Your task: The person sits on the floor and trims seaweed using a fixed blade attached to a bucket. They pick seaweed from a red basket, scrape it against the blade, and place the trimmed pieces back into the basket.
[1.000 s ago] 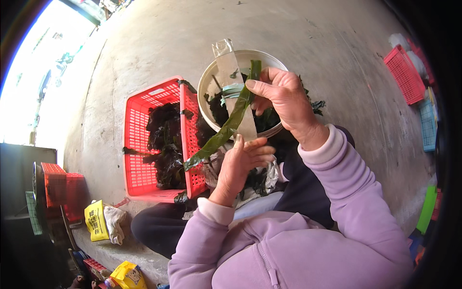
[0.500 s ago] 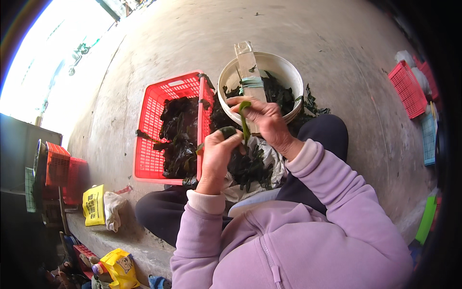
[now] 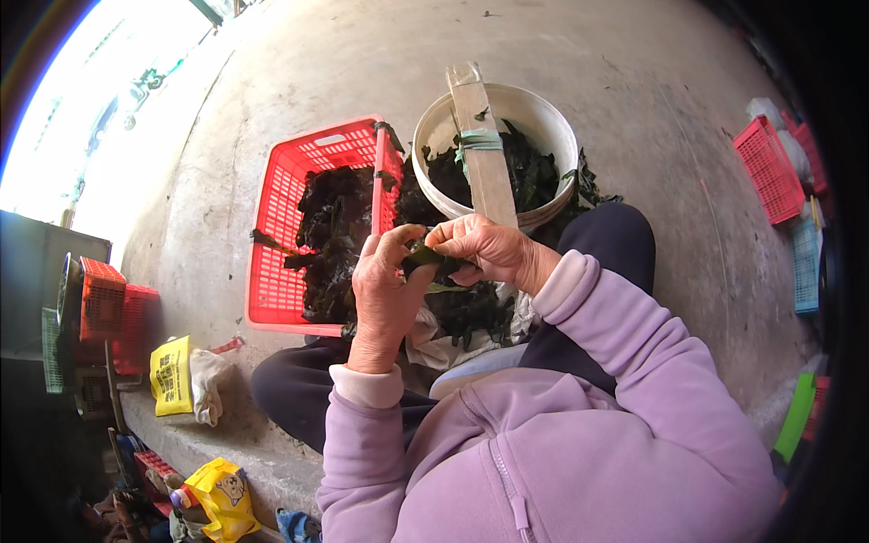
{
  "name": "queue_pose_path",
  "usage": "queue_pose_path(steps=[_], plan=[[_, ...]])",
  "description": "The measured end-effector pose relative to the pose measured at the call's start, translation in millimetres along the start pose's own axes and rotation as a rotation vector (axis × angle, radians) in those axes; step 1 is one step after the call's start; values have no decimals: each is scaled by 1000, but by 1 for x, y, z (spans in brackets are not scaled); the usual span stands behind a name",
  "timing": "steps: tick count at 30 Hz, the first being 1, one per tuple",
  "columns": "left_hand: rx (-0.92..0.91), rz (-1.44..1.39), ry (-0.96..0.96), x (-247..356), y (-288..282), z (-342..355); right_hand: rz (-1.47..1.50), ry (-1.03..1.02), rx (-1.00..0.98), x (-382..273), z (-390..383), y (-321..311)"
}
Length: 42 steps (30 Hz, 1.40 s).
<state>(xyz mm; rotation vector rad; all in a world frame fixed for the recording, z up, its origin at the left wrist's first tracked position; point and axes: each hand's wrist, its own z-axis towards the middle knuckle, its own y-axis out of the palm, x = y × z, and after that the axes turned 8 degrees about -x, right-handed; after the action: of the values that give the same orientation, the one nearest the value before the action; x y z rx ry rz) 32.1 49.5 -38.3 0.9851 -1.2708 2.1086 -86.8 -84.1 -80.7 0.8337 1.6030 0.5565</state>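
Observation:
A dark green strip of seaweed [image 3: 433, 261] is stretched between my two hands, in front of my lap. My left hand [image 3: 385, 285] pinches its left end between thumb and fingers. From the right, my right hand [image 3: 487, 249] grips the other end, its fingertips close to the left ones. Wet dark seaweed fills part of the red plastic basket [image 3: 256, 262] on the left. Behind my hands stands a white bucket [image 3: 556, 131] with more seaweed in it. Across its rim lies a wooden board [image 3: 490, 177] with a green band tied round it. More seaweed [image 3: 472, 317] lies on cloth at my lap.
Loose seaweed [image 3: 590, 185] lies on the concrete floor right of the bucket. A yellow bag [image 3: 172, 376] sits at the left, another yellow bag [image 3: 224, 503] at lower left. Red crates [image 3: 135, 331] stand at the far left, a red basket [image 3: 768, 172] and a blue basket [image 3: 806, 264] at the right.
My right hand has come down from the board toward my left hand, which has risen slightly. The seaweed strip, earlier upright between them, now lies more level, and my fingertips are nearer together.

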Motion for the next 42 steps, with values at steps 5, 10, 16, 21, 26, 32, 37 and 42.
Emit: queue_pose_path(steps=[5,10,16,21,26,32,37,42], plan=[[-156,-49,-90,-18,-3,3,108,114,-91,1,-4,2],[-11,-229,-149,-33,15,4,-26,-26,29,5,-4,6],[-69,-420,-364,-28,18,4,-93,-140,66,1,-4,5],[-109,-776,-500,-25,14,4,-150,58,95,-7,-8,3],[-114,-1272,-567,-34,9,8,66,73,-13,-5,-12,0],[-72,-1364,-277,-28,22,7,318,-37,-340,3,-10,2],[66,-709,-238,-24,18,3,136,-70,-93,-5,-12,8],[72,-362,-18,-32,14,10,-192,-123,144,-17,-17,21]])
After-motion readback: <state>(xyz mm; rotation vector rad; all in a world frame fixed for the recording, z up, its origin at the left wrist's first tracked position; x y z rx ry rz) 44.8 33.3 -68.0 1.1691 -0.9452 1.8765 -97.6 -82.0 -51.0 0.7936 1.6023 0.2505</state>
